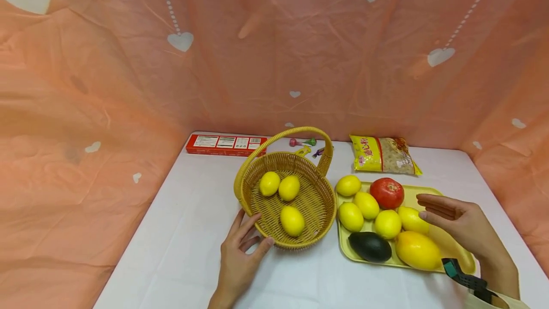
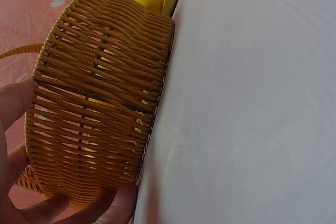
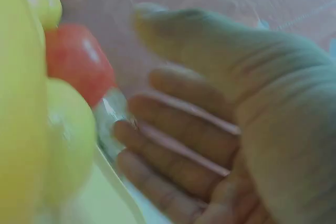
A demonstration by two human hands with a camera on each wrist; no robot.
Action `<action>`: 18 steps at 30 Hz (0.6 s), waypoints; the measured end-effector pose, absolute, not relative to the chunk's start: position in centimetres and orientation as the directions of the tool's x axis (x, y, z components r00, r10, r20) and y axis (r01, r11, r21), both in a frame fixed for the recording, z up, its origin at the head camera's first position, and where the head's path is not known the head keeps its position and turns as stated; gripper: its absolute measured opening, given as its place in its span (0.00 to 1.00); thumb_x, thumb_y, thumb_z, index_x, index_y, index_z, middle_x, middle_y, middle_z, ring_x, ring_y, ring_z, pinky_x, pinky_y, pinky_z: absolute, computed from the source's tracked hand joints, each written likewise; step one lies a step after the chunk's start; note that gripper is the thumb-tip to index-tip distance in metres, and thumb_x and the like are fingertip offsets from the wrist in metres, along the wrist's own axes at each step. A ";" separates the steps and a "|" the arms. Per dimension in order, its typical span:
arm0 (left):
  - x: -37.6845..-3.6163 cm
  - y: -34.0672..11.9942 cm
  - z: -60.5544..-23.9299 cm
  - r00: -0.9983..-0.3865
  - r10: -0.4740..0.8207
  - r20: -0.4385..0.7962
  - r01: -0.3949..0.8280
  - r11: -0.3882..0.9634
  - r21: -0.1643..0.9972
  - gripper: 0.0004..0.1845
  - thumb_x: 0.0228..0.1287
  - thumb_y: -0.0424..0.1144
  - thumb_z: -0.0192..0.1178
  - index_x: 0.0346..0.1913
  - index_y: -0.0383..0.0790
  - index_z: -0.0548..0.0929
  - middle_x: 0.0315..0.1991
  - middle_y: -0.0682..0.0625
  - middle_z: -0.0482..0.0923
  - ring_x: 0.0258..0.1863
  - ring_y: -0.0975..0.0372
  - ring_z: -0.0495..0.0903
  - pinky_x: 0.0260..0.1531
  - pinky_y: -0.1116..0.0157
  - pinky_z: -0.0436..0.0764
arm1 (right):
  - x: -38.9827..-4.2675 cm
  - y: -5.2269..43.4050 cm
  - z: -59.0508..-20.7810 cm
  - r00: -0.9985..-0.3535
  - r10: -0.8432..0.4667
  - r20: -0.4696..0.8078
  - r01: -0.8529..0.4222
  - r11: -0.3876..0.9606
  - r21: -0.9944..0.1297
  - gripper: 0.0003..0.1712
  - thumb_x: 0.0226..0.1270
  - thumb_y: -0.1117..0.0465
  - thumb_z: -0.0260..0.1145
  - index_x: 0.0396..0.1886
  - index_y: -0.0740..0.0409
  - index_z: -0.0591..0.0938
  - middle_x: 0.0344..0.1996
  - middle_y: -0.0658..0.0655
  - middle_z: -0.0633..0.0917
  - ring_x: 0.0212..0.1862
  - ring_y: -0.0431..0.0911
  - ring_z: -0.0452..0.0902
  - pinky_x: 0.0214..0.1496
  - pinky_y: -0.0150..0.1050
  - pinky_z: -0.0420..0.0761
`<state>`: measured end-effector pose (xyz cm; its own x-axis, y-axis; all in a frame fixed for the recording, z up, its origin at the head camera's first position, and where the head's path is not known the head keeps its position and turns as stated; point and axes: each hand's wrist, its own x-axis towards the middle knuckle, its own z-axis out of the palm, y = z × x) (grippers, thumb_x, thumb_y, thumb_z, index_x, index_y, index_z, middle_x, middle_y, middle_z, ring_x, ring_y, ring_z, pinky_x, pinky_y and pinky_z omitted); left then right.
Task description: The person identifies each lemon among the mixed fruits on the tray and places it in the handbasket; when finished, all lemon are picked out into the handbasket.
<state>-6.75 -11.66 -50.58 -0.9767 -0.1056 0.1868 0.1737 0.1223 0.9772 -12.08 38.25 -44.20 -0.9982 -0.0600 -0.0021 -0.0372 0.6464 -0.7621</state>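
Three lemons [image 1: 292,221] lie in a basket [image 1: 315,202], five more on a tray [image 1: 450,248] just beside it.
The left hand [image 1: 240,254] rests spread fingers on the basket's near-left rim and wall; the right hand [image 1: 467,228] is over the tray's right side, fingers extended, thumb apart, near one lemon. A red fruit [image 1: 387,193], dark fruit [image 1: 370,247] and big yellow fruit [image 1: 418,250] share the tray on the tabletop [image 1: 180,242].

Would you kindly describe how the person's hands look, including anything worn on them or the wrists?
The left hand and right hand wear no gloves. The right has a dark strap with a green patch, next to a cream sleeve; no sleeve or strap shows on the left.
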 end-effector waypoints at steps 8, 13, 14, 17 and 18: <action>-6.7 -11.7 -50.7 -0.977 -0.101 0.189 0.176 0.123 0.977 0.35 0.64 0.32 0.81 0.73 0.37 0.82 0.87 0.30 0.52 0.69 0.42 0.83 0.57 0.56 0.93 | -12.1 39.6 -45.5 -0.964 -0.107 -0.242 0.100 0.701 -0.706 0.36 0.78 0.48 0.75 0.76 0.64 0.79 0.67 0.69 0.86 0.49 0.20 0.81 0.49 0.23 0.87; -6.7 -11.6 -50.6 -0.977 -0.096 0.188 0.177 0.112 0.978 0.35 0.64 0.32 0.81 0.73 0.36 0.82 0.87 0.30 0.52 0.70 0.42 0.83 0.57 0.55 0.92 | -12.6 39.2 -46.4 -0.962 -0.131 -0.240 0.096 0.660 -0.745 0.37 0.77 0.51 0.75 0.78 0.63 0.78 0.69 0.70 0.84 0.51 0.22 0.82 0.51 0.24 0.88; -6.7 -11.6 -50.6 -0.977 -0.096 0.189 0.178 0.112 0.978 0.35 0.64 0.32 0.81 0.73 0.36 0.82 0.87 0.30 0.52 0.70 0.42 0.83 0.57 0.55 0.93 | -12.6 39.1 -46.5 -0.962 -0.132 -0.237 0.095 0.655 -0.749 0.37 0.77 0.51 0.75 0.78 0.63 0.77 0.70 0.70 0.83 0.51 0.22 0.82 0.52 0.24 0.88; -6.7 -11.6 -50.6 -0.977 -0.097 0.190 0.179 0.110 0.978 0.35 0.64 0.32 0.81 0.73 0.36 0.82 0.87 0.30 0.52 0.69 0.42 0.83 0.57 0.55 0.92 | -12.5 39.2 -46.5 -0.964 -0.134 -0.228 0.084 0.661 -0.746 0.37 0.77 0.51 0.75 0.78 0.64 0.77 0.69 0.69 0.84 0.51 0.22 0.82 0.51 0.24 0.88; -6.7 -11.6 -50.6 -0.977 -0.097 0.191 0.180 0.110 0.978 0.35 0.64 0.32 0.80 0.73 0.36 0.82 0.87 0.29 0.52 0.69 0.42 0.83 0.57 0.55 0.92 | -12.4 39.3 -46.4 -0.967 -0.128 -0.220 0.081 0.664 -0.743 0.37 0.77 0.51 0.75 0.77 0.64 0.77 0.68 0.66 0.86 0.51 0.22 0.82 0.51 0.23 0.88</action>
<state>-6.70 -11.59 -50.61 -0.9769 -0.0971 0.1906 0.1798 0.1099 0.9776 -12.45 39.34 -46.38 -0.9671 -0.1284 -0.2198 0.0806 0.6643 -0.7431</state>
